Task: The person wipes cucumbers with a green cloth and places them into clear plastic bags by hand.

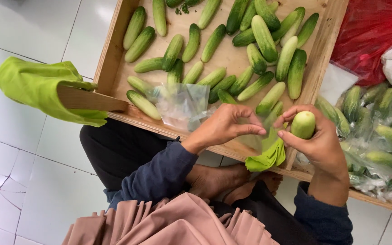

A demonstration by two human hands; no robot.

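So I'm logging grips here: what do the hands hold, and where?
Right hand grips a cucumber around its lower body; left hand pinches a clear bag's edge.

Just one view here — a head-worn cam looking almost straight down at the wooden tray [114,45] from close above. The wearer's lap sits below the tray's near edge, white floor to its left.

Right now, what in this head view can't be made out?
- Cucumber in right hand: its length, hidden by the palm.
- Clear bag pinched by left hand: outline too faint.
- Bagged cucumbers: count blurred by plastic, cut by the right edge.
- Wooden tray: far end cut by the top edge.
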